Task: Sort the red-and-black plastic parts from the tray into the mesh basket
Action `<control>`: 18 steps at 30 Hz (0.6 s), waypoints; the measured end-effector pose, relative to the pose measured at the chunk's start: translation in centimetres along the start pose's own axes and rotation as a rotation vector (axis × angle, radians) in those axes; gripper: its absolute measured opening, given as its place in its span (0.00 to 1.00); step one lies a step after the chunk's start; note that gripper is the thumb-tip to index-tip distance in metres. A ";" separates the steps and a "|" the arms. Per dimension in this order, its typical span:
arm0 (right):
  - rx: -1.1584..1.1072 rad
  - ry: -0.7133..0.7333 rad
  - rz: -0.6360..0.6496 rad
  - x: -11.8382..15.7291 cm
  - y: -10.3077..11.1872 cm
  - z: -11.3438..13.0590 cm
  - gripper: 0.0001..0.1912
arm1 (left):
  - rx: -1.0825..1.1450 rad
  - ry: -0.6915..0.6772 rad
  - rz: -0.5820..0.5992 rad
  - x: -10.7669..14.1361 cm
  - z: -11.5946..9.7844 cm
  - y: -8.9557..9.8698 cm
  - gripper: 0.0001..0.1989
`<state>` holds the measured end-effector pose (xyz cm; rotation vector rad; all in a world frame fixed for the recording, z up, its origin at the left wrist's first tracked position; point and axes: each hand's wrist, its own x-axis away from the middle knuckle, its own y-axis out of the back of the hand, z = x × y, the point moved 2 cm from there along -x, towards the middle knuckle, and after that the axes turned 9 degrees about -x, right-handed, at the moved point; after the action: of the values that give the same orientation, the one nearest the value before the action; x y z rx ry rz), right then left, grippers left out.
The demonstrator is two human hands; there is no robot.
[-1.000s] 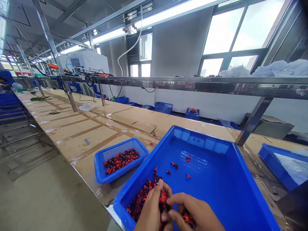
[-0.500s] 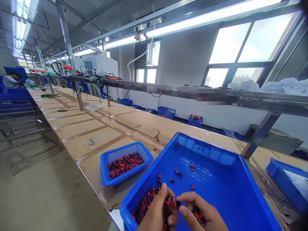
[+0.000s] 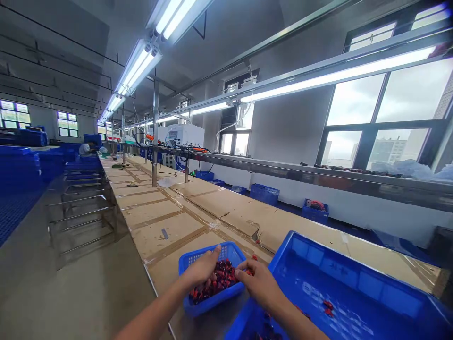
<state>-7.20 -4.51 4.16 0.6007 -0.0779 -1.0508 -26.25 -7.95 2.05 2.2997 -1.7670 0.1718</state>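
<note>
The left hand and right hand are apart, both working inside a small blue mesh basket, on its heap of red and dark pieces. (Whether either hand has closed on any pieces cannot be told from this view.) Just beside the basket lies a large blue plastic tray, with a few red bits on its floor. Both sit on the cardboard-covered table. Beyond the table, a blue mesh crate and a blue crate holding something red stand on the floor.
</note>
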 end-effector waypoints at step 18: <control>0.526 0.364 -0.075 8.0 9.4 1.6 0.27 | 0.639 0.286 0.500 -0.3 -2.5 -15.9 0.12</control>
<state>3.79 -8.56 8.48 1.2713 -0.0110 -0.9793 -10.87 -3.13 2.57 1.9585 -2.3137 1.2408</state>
